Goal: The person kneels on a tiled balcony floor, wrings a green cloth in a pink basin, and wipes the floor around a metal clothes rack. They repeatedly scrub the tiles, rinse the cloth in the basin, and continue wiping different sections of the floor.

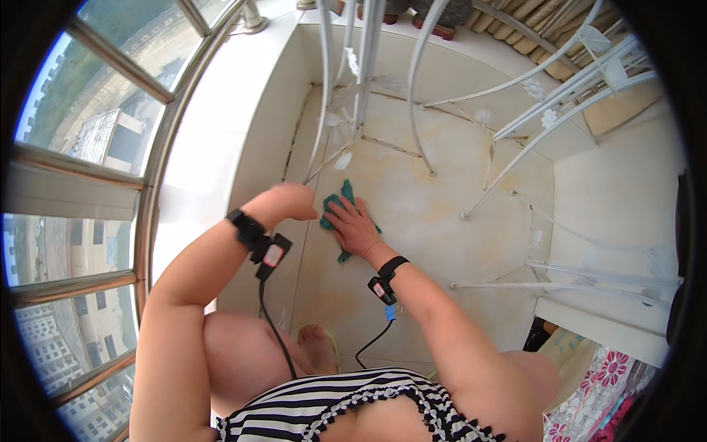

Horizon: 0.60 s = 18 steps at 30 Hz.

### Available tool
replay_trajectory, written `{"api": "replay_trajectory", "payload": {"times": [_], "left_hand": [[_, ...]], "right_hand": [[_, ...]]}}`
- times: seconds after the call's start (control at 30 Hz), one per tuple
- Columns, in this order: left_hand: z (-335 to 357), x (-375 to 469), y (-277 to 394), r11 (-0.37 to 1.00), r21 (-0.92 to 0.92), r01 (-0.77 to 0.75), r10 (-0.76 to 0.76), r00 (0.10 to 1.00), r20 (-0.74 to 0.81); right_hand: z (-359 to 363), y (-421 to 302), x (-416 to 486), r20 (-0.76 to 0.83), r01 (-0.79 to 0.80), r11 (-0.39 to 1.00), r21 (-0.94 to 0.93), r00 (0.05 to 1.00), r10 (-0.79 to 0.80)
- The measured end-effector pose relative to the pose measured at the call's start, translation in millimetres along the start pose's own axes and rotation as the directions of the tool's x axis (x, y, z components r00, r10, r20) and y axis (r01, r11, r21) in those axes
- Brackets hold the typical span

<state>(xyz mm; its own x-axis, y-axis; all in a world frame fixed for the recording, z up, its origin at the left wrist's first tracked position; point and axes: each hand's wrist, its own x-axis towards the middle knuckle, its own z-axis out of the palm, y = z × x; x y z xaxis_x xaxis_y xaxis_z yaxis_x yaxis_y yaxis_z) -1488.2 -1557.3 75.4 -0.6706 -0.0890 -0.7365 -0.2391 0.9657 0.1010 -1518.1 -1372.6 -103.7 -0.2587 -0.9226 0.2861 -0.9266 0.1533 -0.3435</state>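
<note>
A green cloth (333, 209) lies crumpled on the stained, light tiled floor (409, 243). My right hand (355, 227) presses flat on it with the fingers spread, and parts of the cloth show around the palm. Just left of the cloth, my left hand (293, 201) is bent at the wrist near the low wall; it is slightly blurred and its fingers are mostly hidden. Both wrists wear black straps with small cabled devices.
White metal rack legs (425, 138) stand on the floor ahead and to the right (480, 201). A white ledge (204, 121) and metal-framed windows run along the left. Dark pots (442, 19) and bundled pale sticks (516, 38) sit beyond. Patterned fabric (594, 387) is at lower right.
</note>
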Motion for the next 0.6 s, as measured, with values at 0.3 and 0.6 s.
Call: {"api": "replay_trajectory", "payload": {"times": [0.3,0.6], "left_hand": [[-52,-69,-18,0.989,0.112,0.097,-0.021,0.839,-0.544],[-31,-69,-46,0.989,0.141,0.045,0.061,0.748,-0.661]], "right_hand": [[-26,93,62,-0.218,-0.711,0.703,-0.026,0.690,0.690],[-12,143,99,-0.418,-0.704,0.708,-0.059,0.661,0.623]]}}
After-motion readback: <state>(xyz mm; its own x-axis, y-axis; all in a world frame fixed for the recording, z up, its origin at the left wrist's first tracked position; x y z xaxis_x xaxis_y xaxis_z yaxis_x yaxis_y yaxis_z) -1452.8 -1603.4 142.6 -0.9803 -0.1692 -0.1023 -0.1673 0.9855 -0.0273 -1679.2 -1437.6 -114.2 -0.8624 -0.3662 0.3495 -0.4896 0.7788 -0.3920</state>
